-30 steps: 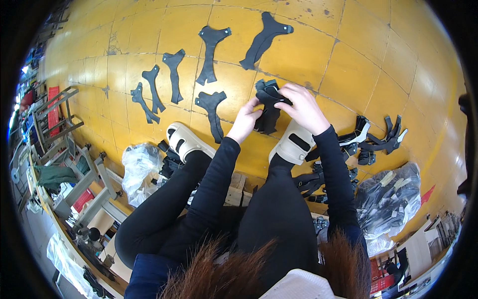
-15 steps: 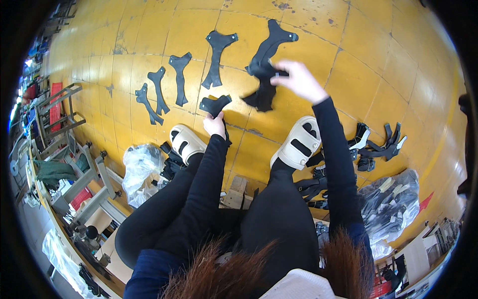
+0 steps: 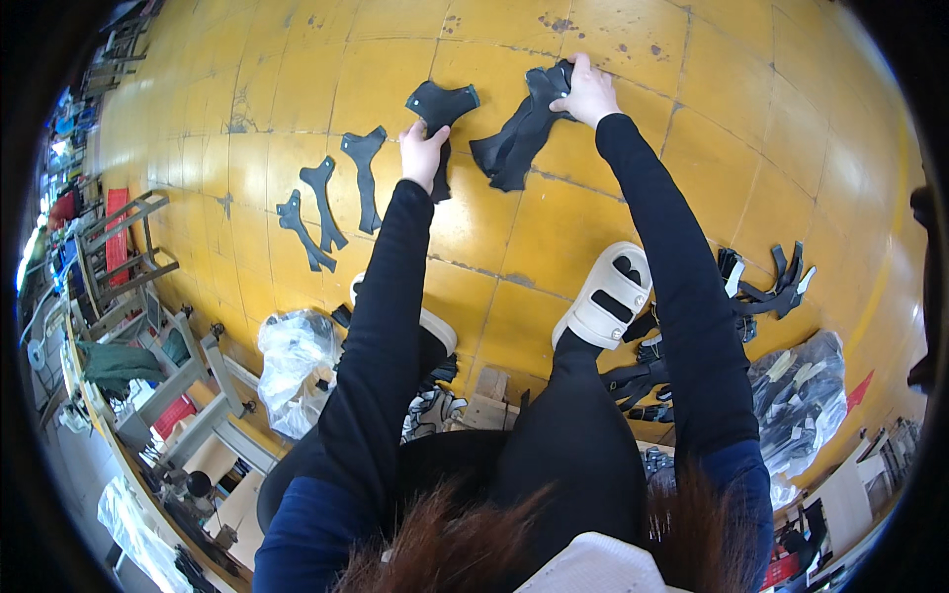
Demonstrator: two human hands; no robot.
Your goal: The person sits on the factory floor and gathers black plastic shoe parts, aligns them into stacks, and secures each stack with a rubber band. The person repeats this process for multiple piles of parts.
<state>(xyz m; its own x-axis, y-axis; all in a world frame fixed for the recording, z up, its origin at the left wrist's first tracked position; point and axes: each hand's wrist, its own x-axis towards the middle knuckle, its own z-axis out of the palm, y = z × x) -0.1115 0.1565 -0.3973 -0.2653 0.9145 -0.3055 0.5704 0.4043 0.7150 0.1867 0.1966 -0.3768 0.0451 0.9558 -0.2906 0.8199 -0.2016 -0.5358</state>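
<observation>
My left hand (image 3: 423, 156) is closed on the stem of a black Y-shaped fabric piece (image 3: 443, 103), holding it at the spot where a similar piece lay. To the right, my right hand (image 3: 590, 93) grips the far end of another black fabric piece (image 3: 524, 128), which lies over the yellow floor with its strips spread toward me. Whether more layers lie under either piece is hidden. Left of my left hand, smaller black Y-shaped pieces lie in a row: a nearer one (image 3: 365, 173), a narrow one (image 3: 322, 198) and the smallest (image 3: 301, 229).
Beside my right forearm are loose black straps (image 3: 781, 287) and a clear plastic bag of dark pieces (image 3: 799, 395). A crumpled clear bag (image 3: 297, 366) lies near my left foot. My cream sandal (image 3: 605, 296) stands on the tiled floor (image 3: 751, 168). Metal-framed benches (image 3: 124, 242) line the left.
My left hand has moved forward with its black piece, onto the spot of the one lying there. My right hand has gone farther away, and its piece now lies flatter over the right-hand spot.
</observation>
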